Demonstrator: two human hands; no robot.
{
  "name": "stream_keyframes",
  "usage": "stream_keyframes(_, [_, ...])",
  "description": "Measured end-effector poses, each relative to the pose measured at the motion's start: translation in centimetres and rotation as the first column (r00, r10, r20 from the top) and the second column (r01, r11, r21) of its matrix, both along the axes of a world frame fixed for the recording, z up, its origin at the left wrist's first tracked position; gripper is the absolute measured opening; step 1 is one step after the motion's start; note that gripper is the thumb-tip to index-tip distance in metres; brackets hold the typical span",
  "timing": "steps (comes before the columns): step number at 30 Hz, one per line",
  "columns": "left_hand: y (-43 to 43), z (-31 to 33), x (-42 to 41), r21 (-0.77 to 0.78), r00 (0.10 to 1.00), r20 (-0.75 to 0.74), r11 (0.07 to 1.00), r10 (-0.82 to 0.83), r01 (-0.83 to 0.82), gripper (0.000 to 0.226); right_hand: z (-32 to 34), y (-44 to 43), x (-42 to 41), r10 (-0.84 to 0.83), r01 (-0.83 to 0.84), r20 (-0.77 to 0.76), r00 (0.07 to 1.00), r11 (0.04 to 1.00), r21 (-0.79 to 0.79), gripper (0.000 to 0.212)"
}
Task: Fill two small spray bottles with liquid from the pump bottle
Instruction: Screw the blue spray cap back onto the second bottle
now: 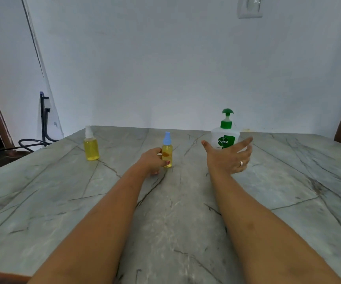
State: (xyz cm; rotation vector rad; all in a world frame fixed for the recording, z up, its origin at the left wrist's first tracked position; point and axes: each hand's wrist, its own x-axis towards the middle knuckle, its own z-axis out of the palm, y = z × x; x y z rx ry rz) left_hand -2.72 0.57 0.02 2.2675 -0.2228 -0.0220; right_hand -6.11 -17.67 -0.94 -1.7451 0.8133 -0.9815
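The white plastic pump bottle with a green pump head and green label (225, 140) stands upright on the far right part of the table, its long axis vertical and its nozzle facing roughly toward the camera. Just on its near side hovers the right hand (229, 158), palm turned up and toward the left, fingers and thumb spread wide and holding nothing. The thumb points left of the bottle and the fingers reach past its right side, so the bottle lies directly beyond the open palm. Whether any finger touches it cannot be told. A ring (241, 163) shows on one finger.

To the left, near the table's middle, the small clear spray bottle with a pale blue cap (167, 149) stands upright, holding yellow liquid up to about its shoulder. The left hand (152, 161) grips its body from the left, thumb and fingers curled around it.

Further left, well apart from both hands, a second small clear spray bottle with a white cap (91, 147) stands alone, also nearly full of yellow liquid.

The right hand is clearly the nearer one to the pump bottle, and a short forward reach would probably close it round the body.

All three rest on the grey-green veined stone table (288, 181), which backs onto a plain pale wall (165, 68).
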Motion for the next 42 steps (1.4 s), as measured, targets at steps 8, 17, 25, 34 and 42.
stream_keyframes(8, [5.7,1.2,-0.5,-0.248,0.918,0.311,0.953,0.248,-0.173,0.054,-0.3,6.6,-0.7,0.592,-0.492,0.137,0.794,0.759,-0.426,0.077])
stream_keyframes(17, [17.5,-0.2,2.8,-0.310,0.748,0.219,0.771,0.627,-0.556,0.094,-0.9,9.1,3.7,0.630,-0.681,-0.261,0.731,0.699,-0.220,0.050])
stream_keyframes(25, [15.4,0.3,5.1,-0.253,0.821,0.222,0.844,0.527,-0.473,0.050,-0.4,7.9,4.6,0.628,-0.687,-0.286,0.724,0.694,-0.216,0.035])
stream_keyframes(34, [4.2,0.7,1.8,-0.214,0.965,0.196,0.968,0.176,-0.133,0.046,0.2,5.5,2.8,0.601,-0.644,-0.240,0.763,0.739,-0.197,0.029])
stream_keyframes(42, [1.0,-0.6,1.2,-0.218,0.972,0.185,0.970,0.147,-0.105,0.041,-0.6,4.6,2.8,0.593,-0.660,-0.310,0.744,0.725,-0.196,0.032])
